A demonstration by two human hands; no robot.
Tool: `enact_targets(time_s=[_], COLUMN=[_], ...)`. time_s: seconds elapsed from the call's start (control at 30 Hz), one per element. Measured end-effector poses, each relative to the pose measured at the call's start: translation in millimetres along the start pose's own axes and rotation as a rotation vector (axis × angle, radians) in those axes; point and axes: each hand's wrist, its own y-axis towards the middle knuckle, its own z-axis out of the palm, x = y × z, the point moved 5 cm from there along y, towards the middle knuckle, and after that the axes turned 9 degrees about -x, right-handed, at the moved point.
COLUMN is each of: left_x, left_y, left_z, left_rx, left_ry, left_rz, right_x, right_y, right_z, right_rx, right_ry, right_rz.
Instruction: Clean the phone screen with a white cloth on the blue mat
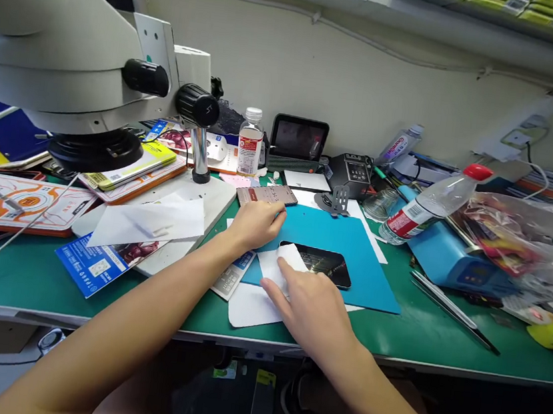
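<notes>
My right hand (320, 310) is low over the mat, with its index finger and thumb on a folded white sheet (295, 258), paper or cloth. This sheet covers the left end of a dark smartphone (332, 266), which lies flat on a blue mat (369, 272). My left hand (258, 223) is closed with curled fingers at the mat's left edge; anything inside it is hidden. Just beyond that hand lies a second phone (265, 195) with a lit screen. A white paper (251, 308) sticks out from under the mat, beside a grey printed card (232, 279).
A microscope (94, 90) overhangs the left side, its base partly under papers. Bottles, a small screen (299, 137) and a black control box (350, 174) line the back. At right are a red-capped bottle (432, 206), a blue device (452, 255) and tweezers (455, 309).
</notes>
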Motion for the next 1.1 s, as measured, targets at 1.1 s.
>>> enact_targets(time_s=[1.1], left_x=[-32.4], left_y=[-17.6], left_z=[8.6], left_rx=[0.364], left_ry=[-0.357], left_rz=[0.245], right_x=[-57.1], right_y=[-10.4], right_z=[3.2], right_rx=[0.069], right_ry=[-0.027], right_rz=[0.239])
